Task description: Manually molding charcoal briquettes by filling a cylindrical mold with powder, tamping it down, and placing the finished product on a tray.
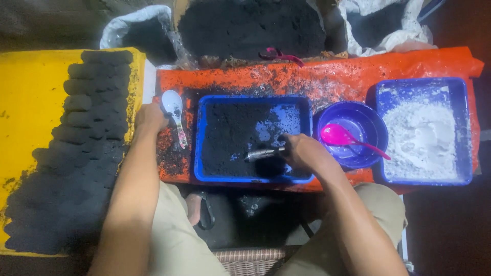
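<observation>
Bowl (pixel 358 118) between two trays (pixel 202 138) (pixel 378 94)

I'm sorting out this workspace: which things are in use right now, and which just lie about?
In use: right hand, metal tube, tray of black powder, left hand, black pressed pieces.
Lying about: white spoon, pink spoon, purple bowl, tray of white powder.

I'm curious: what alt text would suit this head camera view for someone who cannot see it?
A person's right hand holds a short metal tube over a blue rectangular tray of black powder, while the left hand rests beside rows of black pressed cylinders on a yellow surface.
</observation>
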